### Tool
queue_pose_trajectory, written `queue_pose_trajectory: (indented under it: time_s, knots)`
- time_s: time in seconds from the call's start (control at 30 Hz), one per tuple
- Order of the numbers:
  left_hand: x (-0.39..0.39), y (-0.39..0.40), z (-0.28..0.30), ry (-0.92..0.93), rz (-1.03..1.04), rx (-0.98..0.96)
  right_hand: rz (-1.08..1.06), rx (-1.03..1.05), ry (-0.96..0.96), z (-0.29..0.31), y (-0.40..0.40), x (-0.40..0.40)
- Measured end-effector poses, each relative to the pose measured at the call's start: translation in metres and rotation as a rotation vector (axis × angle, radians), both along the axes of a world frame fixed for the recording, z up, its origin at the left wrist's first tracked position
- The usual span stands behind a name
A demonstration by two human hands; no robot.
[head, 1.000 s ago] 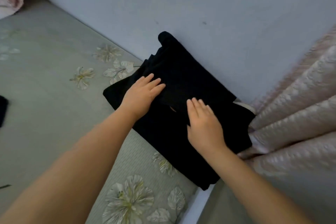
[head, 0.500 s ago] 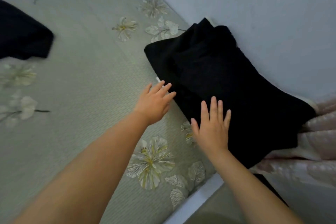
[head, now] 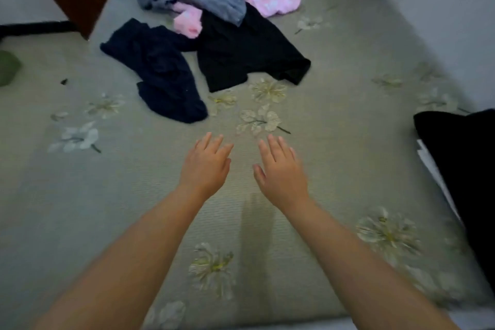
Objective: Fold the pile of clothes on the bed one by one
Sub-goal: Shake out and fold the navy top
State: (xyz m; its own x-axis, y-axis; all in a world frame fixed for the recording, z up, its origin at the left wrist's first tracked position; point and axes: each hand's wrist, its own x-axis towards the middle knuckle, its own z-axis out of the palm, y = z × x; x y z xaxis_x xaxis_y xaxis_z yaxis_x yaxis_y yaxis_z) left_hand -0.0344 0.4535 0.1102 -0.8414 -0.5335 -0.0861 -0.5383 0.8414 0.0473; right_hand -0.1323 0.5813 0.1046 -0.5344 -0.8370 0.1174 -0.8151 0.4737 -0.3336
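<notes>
Head view is showing the bed [head: 334, 147], its floral sheet spreading wide, with the pile of clothes [head: 203, 35] lying unfolded at the far side, well apart from both hands. Folded black clothes [head: 460, 158] are sitting at the right edge. The left hand [head: 207, 165] and right hand [head: 281, 171] are hovering side by side over bare sheet, fingers straight and relaxed, holding nothing. Reaching on for the nearest piece, probably the navy garment [head: 166, 75], and lifting it clear of the others would be keeping the fold to one item. Half a second ago both hands were resting beside the folded black stack; the gaze is now turning toward the pile.
</notes>
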Motion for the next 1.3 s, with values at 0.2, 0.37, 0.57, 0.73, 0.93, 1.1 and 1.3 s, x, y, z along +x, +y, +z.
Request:
queue_pose_trajectory:
  time_s: [0.2, 0.37, 0.57, 0.73, 0.93, 1.1, 1.3]
  knots:
    - [0.172, -0.060, 0.046, 0.030, 0.210, -0.004, 0.184, 0.034, -0.015, 0.040, -0.091, 0.140]
    - [0.249, -0.091, 0.066, 0.103, 0.337, 0.006, 0.248, 0.038, -0.004, 0.060, -0.137, 0.206]
    - [0.269, -0.143, 0.048, 0.101, 0.442, 0.044, 0.218, 0.143, 0.052, 0.044, -0.183, 0.194]
    - [0.252, -0.189, -0.001, 0.030, 0.449, 0.062, 0.122, 0.247, 0.093, 0.003, -0.218, 0.142]
    - [0.195, -0.246, -0.102, 0.047, 0.440, 0.136, 0.019, 0.309, 0.044, -0.082, -0.275, 0.070]
    - [0.157, -0.269, -0.187, 0.086, 0.485, 0.252, -0.039, 0.316, -0.031, -0.152, -0.321, 0.026]
    - [0.148, -0.268, -0.234, 0.156, 0.535, 0.185, -0.099, 0.282, -0.007, -0.201, -0.374, -0.013]
